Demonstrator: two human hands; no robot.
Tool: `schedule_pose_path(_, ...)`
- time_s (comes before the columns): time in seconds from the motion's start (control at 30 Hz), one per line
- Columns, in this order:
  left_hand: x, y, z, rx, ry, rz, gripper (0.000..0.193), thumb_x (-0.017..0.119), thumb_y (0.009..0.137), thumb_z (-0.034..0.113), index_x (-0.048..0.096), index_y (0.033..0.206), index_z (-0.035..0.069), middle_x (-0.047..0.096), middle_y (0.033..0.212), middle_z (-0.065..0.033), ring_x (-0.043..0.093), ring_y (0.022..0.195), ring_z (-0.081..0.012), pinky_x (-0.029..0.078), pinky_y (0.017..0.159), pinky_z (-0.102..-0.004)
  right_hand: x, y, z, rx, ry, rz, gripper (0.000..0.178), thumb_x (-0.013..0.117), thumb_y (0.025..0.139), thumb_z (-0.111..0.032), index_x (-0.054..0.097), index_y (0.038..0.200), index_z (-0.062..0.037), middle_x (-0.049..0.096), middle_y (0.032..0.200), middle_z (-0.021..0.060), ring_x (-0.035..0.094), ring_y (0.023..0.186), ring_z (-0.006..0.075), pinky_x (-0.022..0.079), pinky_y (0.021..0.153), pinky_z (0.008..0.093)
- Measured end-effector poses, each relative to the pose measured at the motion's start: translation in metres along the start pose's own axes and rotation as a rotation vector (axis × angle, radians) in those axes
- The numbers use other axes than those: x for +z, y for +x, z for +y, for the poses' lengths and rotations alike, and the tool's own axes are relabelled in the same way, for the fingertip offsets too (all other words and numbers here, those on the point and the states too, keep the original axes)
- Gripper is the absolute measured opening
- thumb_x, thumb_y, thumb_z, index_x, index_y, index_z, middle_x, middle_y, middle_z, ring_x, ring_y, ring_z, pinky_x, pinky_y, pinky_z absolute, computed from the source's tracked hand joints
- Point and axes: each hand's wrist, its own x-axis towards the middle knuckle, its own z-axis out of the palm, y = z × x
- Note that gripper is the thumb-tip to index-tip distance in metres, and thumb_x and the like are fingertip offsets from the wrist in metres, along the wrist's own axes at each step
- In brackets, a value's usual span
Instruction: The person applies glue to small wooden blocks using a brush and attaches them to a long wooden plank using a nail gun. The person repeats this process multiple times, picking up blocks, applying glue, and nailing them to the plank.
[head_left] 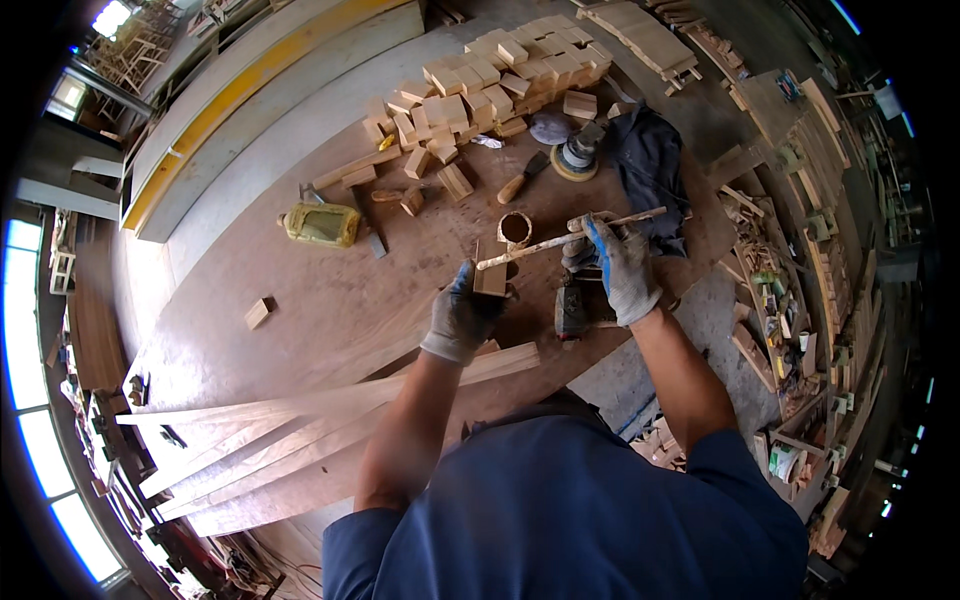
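Observation:
My left hand (464,318), in a grey and blue work glove, grips a small wood block (491,272) above the table. My right hand (622,268), gloved alike, is closed round a thin wooden stick (560,239) whose pale, coated end lies over the block; whether it touches cannot be made out. Just beyond the block stands a round, open can (514,229) with dark contents and a smeared rim. A cordless power tool (571,309) lies between my hands, partly hidden by the right one.
Many cut wood blocks (470,85) are heaped at the far side. A sander (579,155), putty knife (522,178), dark cloth (650,165), hammer (366,222) and yellowish bottle (322,225) lie on the table (230,350). Long boards (300,420) stretch along its near left.

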Motion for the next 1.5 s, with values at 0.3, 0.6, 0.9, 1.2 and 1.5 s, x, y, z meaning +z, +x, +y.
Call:
schedule_pose_path(0.3, 0.013, -0.013, -0.001, 0.082, 0.144, -0.004, 0.060, 0.052, 0.111, 0.047, 0.053, 0.151, 0.003, 0.067, 0.135, -0.0234, 0.067, 0.108, -0.0324, 0.058, 0.093, -0.0469, 0.009, 0.001, 0.001, -0.182, -0.109, 0.018, 0.029, 0.059, 0.111, -0.024, 0.072, 0.114, 0.0012, 0.077, 0.090, 0.0097, 0.076, 0.079, 0.0184, 0.063, 0.072, 0.0306)
schedule_pose_path(0.6, -0.003, -0.009, -0.002, 0.301, 0.748, -0.007, 0.054, 0.049, 0.113, 0.044, 0.055, 0.147, 0.002, 0.066, 0.136, -0.0241, 0.066, 0.115, -0.0341, 0.056, 0.097, -0.0490, 0.019, -0.032, -0.013, -0.391, -0.367, -0.174, 0.024, 0.056, 0.112, -0.020, 0.068, 0.115, 0.0016, 0.076, 0.097, 0.0092, 0.074, 0.086, 0.0146, 0.061, 0.079, 0.0293)
schedule_pose_path(0.9, 0.007, -0.008, 0.004, 0.072, -0.084, 0.080, 0.050, 0.054, 0.111, 0.040, 0.056, 0.145, 0.003, 0.067, 0.136, -0.0218, 0.067, 0.117, -0.0359, 0.056, 0.099, -0.0511, 0.021, -0.067, -0.027, -0.378, -0.452, -0.358, 0.024, 0.057, 0.112, -0.020, 0.068, 0.112, 0.0021, 0.074, 0.093, 0.0094, 0.070, 0.079, 0.0121, 0.058, 0.071, 0.0292)
schedule_pose_path(1.2, 0.007, -0.014, 0.007, 0.077, 0.057, -0.045, 0.052, 0.051, 0.112, 0.043, 0.056, 0.145, 0.003, 0.068, 0.133, -0.0228, 0.069, 0.108, -0.0339, 0.058, 0.094, -0.0482, 0.020, -0.041, -0.016, -0.269, -0.227, -0.140, 0.023, 0.059, 0.112, -0.018, 0.069, 0.115, 0.0019, 0.076, 0.097, 0.0094, 0.074, 0.088, 0.0138, 0.061, 0.080, 0.0294)
schedule_pose_path(1.5, 0.016, -0.023, 0.009, 0.137, 0.246, -0.028, 0.055, 0.048, 0.113, 0.046, 0.058, 0.144, 0.002, 0.069, 0.132, -0.0212, 0.069, 0.107, -0.0322, 0.058, 0.093, -0.0465, 0.013, -0.038, -0.022, -0.248, -0.192, -0.036, 0.024, 0.059, 0.111, -0.019, 0.070, 0.117, 0.0014, 0.077, 0.098, 0.0094, 0.074, 0.085, 0.0141, 0.061, 0.075, 0.0287)
